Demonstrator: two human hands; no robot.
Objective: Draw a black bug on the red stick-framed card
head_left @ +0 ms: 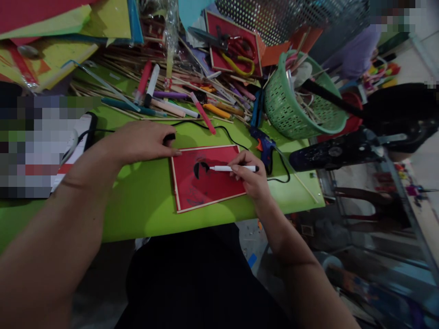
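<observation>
Bare forearms (68,224), nearest, stretched over a green table (133,214) where a red board (214,185) w/ pale edging (175,185) lay flat. R hand (254,177) pinched a white marker (221,168), tip at black ink (196,171); L hand (142,140) gripped a small black piece (169,137) by the board's corner. Light strokes, board steady, likely worked best.
</observation>
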